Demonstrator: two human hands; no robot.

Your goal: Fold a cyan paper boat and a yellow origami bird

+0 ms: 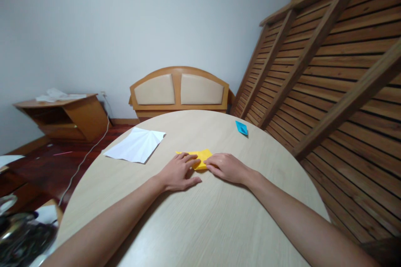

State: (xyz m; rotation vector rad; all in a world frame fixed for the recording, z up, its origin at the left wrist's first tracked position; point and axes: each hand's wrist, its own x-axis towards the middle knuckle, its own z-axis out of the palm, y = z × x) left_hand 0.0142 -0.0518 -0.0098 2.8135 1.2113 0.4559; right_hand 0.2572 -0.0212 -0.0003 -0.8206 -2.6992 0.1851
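A piece of folded yellow paper lies flat on the round table, between my two hands. My left hand rests over its left part with the fingers stretched out and the thumb apart on the tabletop. At the paper's right edge, the fingers of my right hand are curled together and pinch or press the corner. My left fingers hide some of the paper's left side.
A creased white sheet lies at the table's left. Toward the back right sits a small folded blue paper piece. A slatted wooden frame leans close to the table's right side. Behind stands a padded headboard.
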